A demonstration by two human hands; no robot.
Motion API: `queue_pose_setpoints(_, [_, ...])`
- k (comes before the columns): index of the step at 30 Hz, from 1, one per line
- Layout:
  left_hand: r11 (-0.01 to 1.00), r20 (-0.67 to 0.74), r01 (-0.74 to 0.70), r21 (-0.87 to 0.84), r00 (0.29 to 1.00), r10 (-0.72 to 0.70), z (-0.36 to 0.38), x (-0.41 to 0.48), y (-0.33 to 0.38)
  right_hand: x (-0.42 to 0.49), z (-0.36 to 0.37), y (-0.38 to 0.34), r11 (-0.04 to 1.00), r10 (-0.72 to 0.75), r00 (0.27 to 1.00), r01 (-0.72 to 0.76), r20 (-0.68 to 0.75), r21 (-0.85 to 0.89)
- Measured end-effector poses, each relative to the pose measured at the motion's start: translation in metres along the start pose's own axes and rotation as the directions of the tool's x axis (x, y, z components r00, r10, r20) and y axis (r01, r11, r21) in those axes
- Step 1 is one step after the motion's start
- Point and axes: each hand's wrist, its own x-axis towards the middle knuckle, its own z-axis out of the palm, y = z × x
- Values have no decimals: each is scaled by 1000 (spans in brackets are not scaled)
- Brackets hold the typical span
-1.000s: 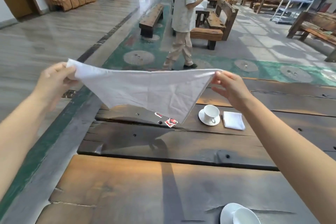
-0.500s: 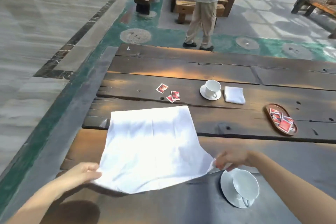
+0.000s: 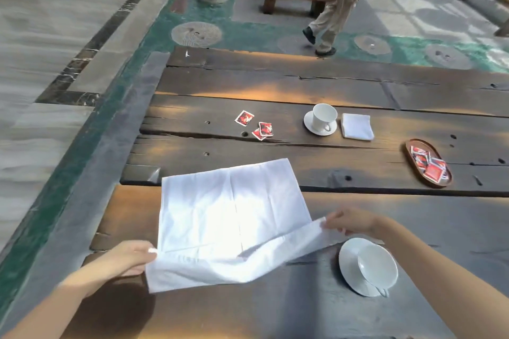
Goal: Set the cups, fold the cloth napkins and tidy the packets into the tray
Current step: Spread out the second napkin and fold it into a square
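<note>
Wooden table [image 3: 385,223] now bearing the white napkin [image 3: 228,217], spread flat after hanging in the air a second ago; near edge lifted by left hand [image 3: 129,259] and right hand [image 3: 349,221], each pinching a corner, ready for folding.

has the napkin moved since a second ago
Yes. The napkin was held up in the air; now it lies spread on the table, near the cup, its near corners still pinched.
</note>
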Motion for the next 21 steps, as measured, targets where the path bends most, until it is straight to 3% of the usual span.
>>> queue_pose_setpoints(7, [989,-358,-121,-81,930,85,-38,59,18,49,-28,-38,953,-107,952,181,-285,245])
queue_pose_setpoints(12, [980,-497,-189,-65,858,132,-39,98,39,95,-30,-63,910,-81,836,283,-543,301])
queue_pose_setpoints(17, [985,-571,-171,-21,811,129,-40,139,47,143,-34,-70,927,-27,804,242,-594,286])
queue_pose_setpoints(21, [995,-572,-102,18,815,94,-44,167,46,173,-37,-73,941,0,792,206,-610,268])
